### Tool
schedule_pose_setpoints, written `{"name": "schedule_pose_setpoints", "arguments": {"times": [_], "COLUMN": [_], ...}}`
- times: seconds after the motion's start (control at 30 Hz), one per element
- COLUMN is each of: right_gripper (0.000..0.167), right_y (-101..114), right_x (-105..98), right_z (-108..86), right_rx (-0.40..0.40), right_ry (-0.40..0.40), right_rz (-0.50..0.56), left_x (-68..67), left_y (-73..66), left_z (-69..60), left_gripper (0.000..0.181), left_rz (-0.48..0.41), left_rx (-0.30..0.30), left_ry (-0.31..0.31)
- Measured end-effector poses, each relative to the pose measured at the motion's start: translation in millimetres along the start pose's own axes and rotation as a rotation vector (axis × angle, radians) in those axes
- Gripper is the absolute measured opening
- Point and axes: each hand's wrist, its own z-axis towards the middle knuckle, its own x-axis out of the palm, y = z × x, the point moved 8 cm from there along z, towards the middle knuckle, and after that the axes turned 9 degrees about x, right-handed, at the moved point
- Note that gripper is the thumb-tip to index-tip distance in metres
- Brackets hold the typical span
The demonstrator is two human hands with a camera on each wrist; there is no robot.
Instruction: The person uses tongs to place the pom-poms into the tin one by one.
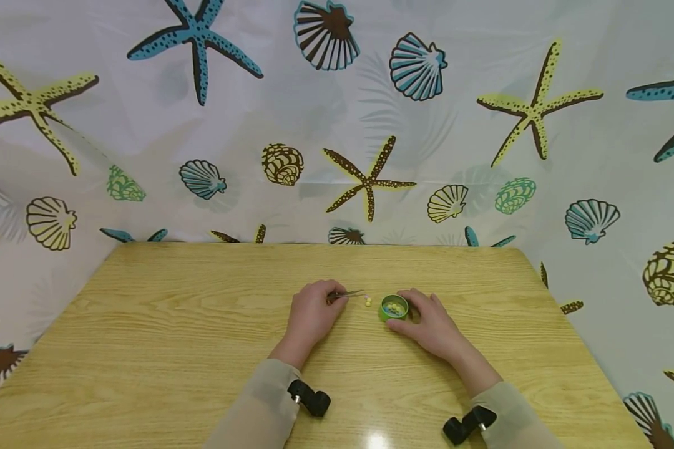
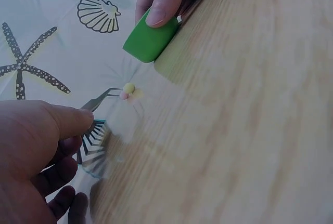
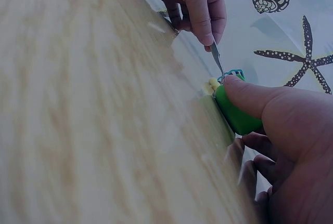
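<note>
My left hand (image 1: 314, 312) pinches a pair of tweezers (image 1: 348, 293) between thumb and fingers. Just beyond the tweezers' tips, small yellow and pink beads (image 2: 128, 88) sit on the table. Whether the tips touch the pink one I cannot tell. A small round green tin (image 1: 393, 317) stands right of these beads, with several yellow and blue pieces inside. Around its right side, my right hand (image 1: 434, 325) holds it between thumb and fingers. In the right wrist view the thumb lies at the tin's rim, and its contents are hidden.
The wooden table (image 1: 174, 312) stretches out on both sides of the hands. A white cloth (image 1: 247, 112) printed with starfish and shells hangs behind it and along its sides. Black wrist mounts (image 1: 310, 399) are strapped over the beige sleeves.
</note>
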Motion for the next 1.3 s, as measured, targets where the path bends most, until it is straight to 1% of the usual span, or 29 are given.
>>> {"name": "schedule_pose_setpoints", "arguments": {"times": [0.27, 0.47, 0.87, 1.1, 1.3], "right_gripper": [0.061, 0.062, 0.061, 0.060, 0.060], "right_y": [-0.8, -1.0, 1.4, -0.1, -0.7], "right_x": [0.3, 0.2, -0.9, -0.6, 0.2], "right_z": [-0.2, -0.4, 0.1, 0.2, -0.6], "right_rx": [-0.001, -0.002, -0.009, -0.001, -0.001], "right_ry": [-0.001, 0.002, 0.000, 0.002, 0.005], "right_rz": [0.002, 0.005, 0.005, 0.012, 0.007], "left_x": [0.0, -0.5, 0.0, -0.2, -1.1], "left_y": [-0.3, -0.7, -1.3, -1.1, 1.7], "left_z": [-1.0, -2.4, -1.4, -1.8, -2.3], "left_gripper": [0.007, 0.007, 0.006, 0.006, 0.007], "left_rz": [0.009, 0.022, 0.036, 0.024, -0.029], "left_rx": [0.004, 0.010, 0.017, 0.015, -0.018], "left_ry": [0.014, 0.013, 0.016, 0.012, 0.002]}}
